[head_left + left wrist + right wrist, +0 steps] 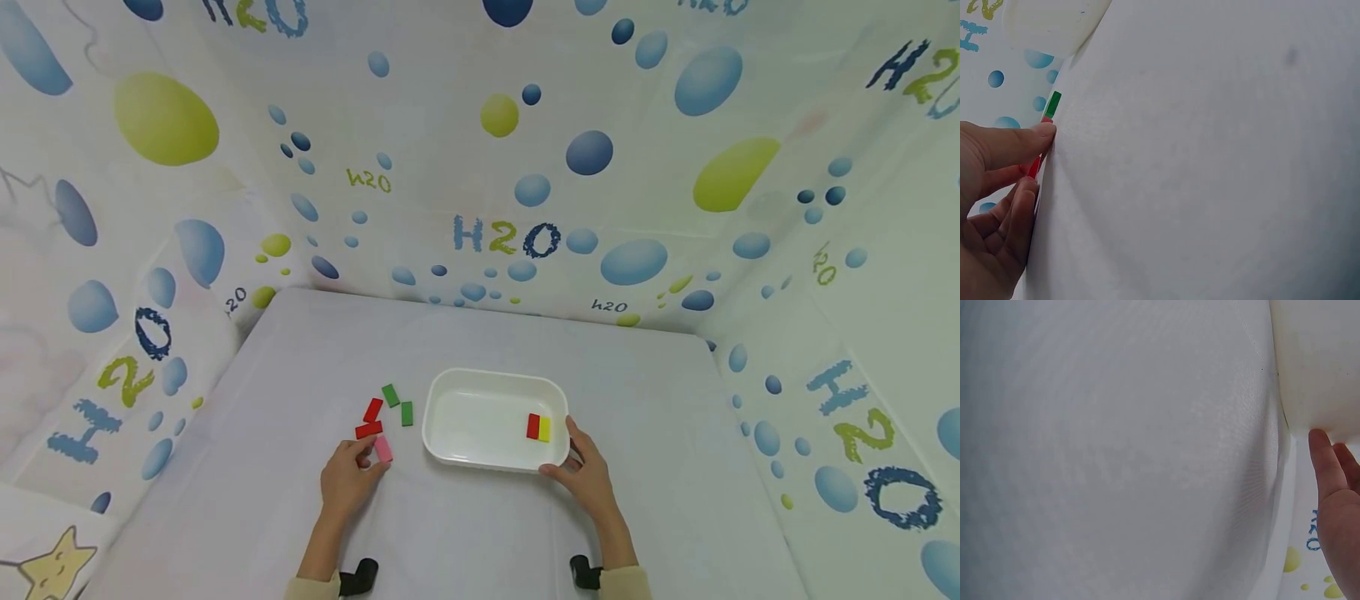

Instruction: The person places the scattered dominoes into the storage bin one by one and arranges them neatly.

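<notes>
Between the thumb and fingers of my left hand (pixel 348 481) is a pink block (pixel 383 448), pinched at the table surface left of the tray. Touching or very near those fingers lies a red block (pixel 368 429). A second red block (pixel 372 409) and two green blocks (pixel 391 395) lie just beyond. My right hand (pixel 588 475) holds the near right corner of a white tray (pixel 480 463), thumb on the near side and fingers on the right side. Inside the tray, at its right end, a red block (pixel 533 427) and a yellow block (pixel 544 429) lie side by side.
A white cloth (pixel 465 542) covers the table. Behind it and at both sides hang white curtains (pixel 442 125) printed with blue and green dots. Black straps or mounts (pixel 360 577) show at both wrists, by the beige sleeves.
</notes>
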### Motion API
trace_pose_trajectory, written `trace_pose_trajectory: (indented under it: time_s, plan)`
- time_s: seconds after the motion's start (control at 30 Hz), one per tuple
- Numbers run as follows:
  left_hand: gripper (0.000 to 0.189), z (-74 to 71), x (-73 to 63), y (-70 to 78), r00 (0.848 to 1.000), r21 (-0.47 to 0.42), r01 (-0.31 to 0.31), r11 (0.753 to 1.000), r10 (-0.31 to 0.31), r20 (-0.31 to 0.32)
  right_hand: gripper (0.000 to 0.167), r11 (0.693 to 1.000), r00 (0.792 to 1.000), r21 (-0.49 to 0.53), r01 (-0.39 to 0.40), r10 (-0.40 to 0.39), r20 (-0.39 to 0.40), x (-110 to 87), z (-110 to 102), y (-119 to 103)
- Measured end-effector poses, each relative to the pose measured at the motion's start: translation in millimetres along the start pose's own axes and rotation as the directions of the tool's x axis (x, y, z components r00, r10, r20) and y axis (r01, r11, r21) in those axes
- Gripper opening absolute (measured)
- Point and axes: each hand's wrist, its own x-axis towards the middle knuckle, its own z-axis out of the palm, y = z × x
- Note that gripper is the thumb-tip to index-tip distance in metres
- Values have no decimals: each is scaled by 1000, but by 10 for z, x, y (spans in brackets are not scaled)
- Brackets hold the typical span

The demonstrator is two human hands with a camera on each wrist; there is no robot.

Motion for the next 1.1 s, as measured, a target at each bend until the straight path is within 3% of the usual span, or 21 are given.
trace_pose_trajectory:
  time_s: [0.33, 0.77, 1.1]
  plan:
    - [51, -54, -23, -28, 999, -130, 34, 991, -33, 11, 100, 1000, 1000, -9, -4, 4, 8, -2, -19, -5]
    - [52, -102, -60, 41, 995, -196, 76, 978, -63, 76, 99, 1000, 1000, -17, 10, -10, 6, -1, -9, 19]
    - [49, -257, -44, 237, 999, -239, -14, 971, 21, 27, 98, 1000, 1000, -17, 17, -17, -10, -5, -4, 17]
